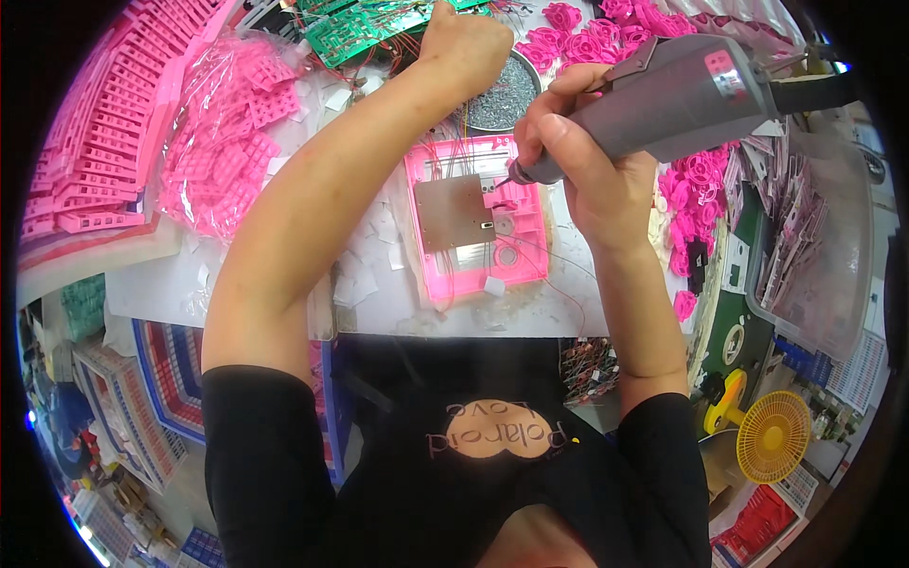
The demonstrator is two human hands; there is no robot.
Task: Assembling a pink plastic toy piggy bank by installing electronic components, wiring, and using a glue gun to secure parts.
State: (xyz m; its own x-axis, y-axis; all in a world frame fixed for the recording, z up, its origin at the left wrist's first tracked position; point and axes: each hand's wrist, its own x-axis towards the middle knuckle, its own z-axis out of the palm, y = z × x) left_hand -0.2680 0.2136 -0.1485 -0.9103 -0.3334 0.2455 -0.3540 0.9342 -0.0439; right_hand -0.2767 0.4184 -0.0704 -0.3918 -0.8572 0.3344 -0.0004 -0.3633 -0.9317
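My right hand (pixel 592 156) is wrapped round a grey electric screwdriver (pixel 672 99), which is tilted down to the left. Its thin bit reaches the right edge of a grey-brown flat plate (pixel 450 216) lying in a pink plastic housing (pixel 537 248); I cannot tell whether it touches a screw. Thin wires run out of the housing. My left hand (pixel 466 49) is stretched forward beside green circuit boards (pixel 365 30), above a round dish of small metal screws (pixel 507 99). Its fingers are curled closed, and what they hold, if anything, is hidden.
Pink plastic parts in a clear bag (pixel 222 142) lie left, beside stacked pink housings (pixel 104 123). Loose pink pieces (pixel 696 194) are heaped at the right. A clear bin (pixel 819 246) of flat parts and a yellow fan (pixel 772 437) stand farther right. White scraps (pixel 355 279) litter the table.
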